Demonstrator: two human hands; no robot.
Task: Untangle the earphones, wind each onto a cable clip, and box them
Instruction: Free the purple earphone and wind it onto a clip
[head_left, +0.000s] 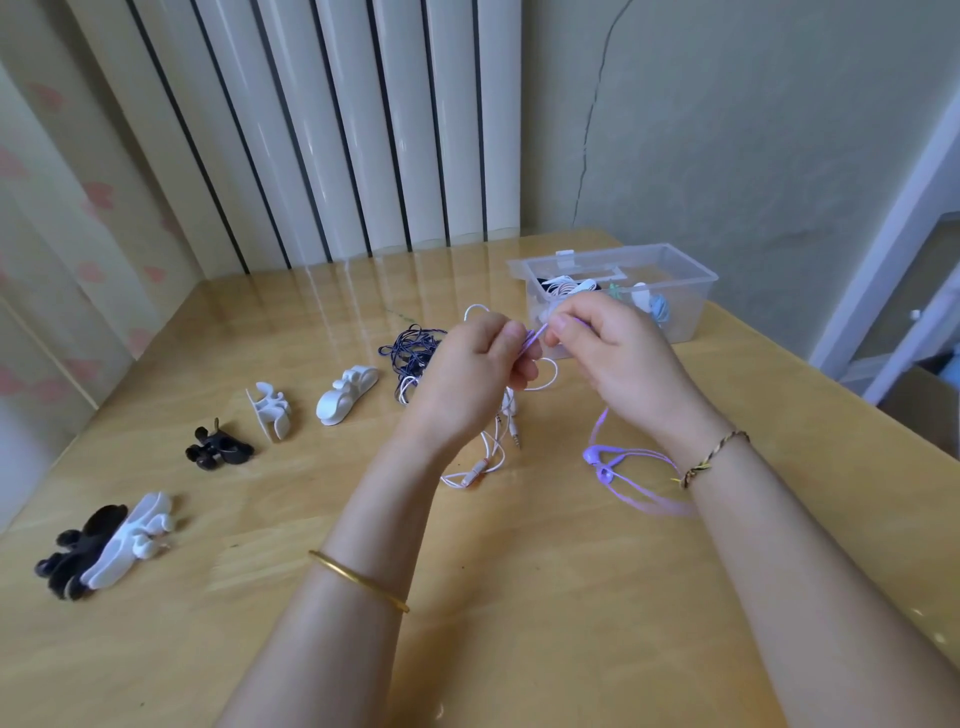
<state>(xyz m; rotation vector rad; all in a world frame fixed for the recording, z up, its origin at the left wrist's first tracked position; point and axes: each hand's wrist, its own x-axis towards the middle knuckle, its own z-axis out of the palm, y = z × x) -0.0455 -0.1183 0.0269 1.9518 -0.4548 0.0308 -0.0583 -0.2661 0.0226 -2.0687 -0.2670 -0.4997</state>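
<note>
Both hands are raised over the middle of the wooden table (519, 597). My left hand (467, 374) and my right hand (608, 348) pinch a purple earphone cable between them. The purple earphones (605, 462) trail down to the table under my right wrist. White earphones (488, 457) hang from my left hand, their plugs and a loop lying on the table. A dark blue tangled cable (408, 353) lies just behind my left hand. A clear plastic box (691, 296) at the back right holds wound earphones.
Cable clips lie in a row on the left: a white one (345, 395), another white one (270, 410), a black one (218, 447), and a black and white pair (104, 545) near the left edge. A white radiator (337, 130) stands behind the table.
</note>
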